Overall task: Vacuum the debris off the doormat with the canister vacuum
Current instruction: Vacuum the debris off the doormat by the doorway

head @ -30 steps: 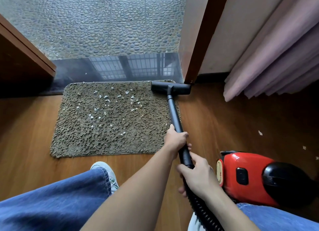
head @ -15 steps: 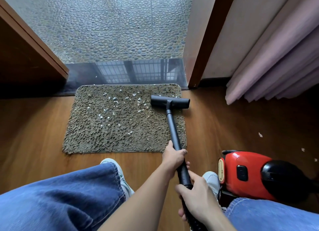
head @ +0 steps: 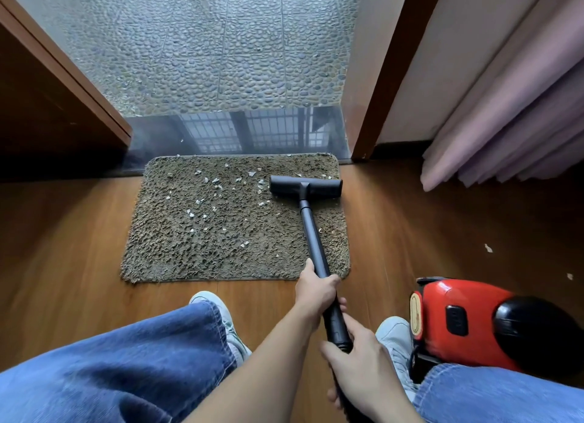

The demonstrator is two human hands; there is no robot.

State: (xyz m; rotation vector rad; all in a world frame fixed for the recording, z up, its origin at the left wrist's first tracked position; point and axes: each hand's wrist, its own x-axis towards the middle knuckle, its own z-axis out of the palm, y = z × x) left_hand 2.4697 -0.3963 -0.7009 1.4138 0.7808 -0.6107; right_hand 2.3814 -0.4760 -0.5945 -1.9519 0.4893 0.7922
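A wooden floor (head: 69, 239) fills the view, with pebble tiles (head: 221, 43) beyond a dark glossy threshold (head: 240, 132) at twelve o'clock and a pink curtain (head: 512, 106) hanging at two o'clock. The brown shaggy doormat (head: 196, 252) lies on the floor straight ahead of the person, its far edge against the threshold. The red canister vacuum (head: 467, 321) sits on the floor at four o'clock, just beside the right shoe (head: 395, 337). Its black wand (head: 311, 236) runs from the hands across the mat's right side and ends in the flat floor head (head: 306, 186), which rests on the pile near the mat's one o'clock corner. The left hand (head: 316, 291) is the forward one, its grip wrapped round the wand at the mat's near edge. The right hand (head: 363, 369) sits behind it at five o'clock, its grip closed round the wand's thicker lower end. White debris (head: 218, 182) lies scattered over the mat's far half, from eleven to twelve o'clock, just left of the floor head.
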